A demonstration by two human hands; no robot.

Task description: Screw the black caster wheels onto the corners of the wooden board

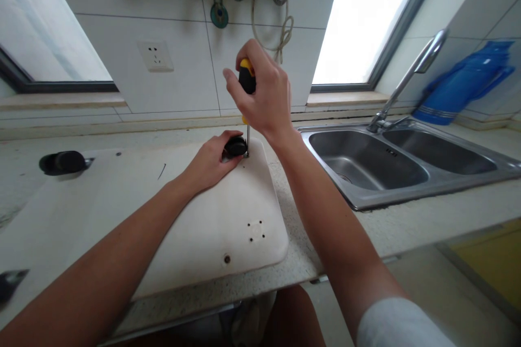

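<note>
My right hand (266, 89) is wrapped round the black and yellow handle of a screwdriver (247, 78), which stands upright. Its metal shaft runs down to a white board (195, 227), meeting it right beside a black caster wheel (236, 145). Fingers and thumb of my left hand (211, 160) grip that caster near the board's far right corner. A second black caster (65, 162) sits at the board's far left, and part of another dark fitting (12, 284) shows at the left edge. Four small holes mark the near right corner. Any screw under the tip is too small to make out.
The board lies on a speckled countertop (305, 249). To the right is a steel double sink (366, 157) with a faucet (407, 81), and a blue thermos jug (464, 84) stands behind it. Valves, hoses and a socket (155, 56) are on the tiled wall.
</note>
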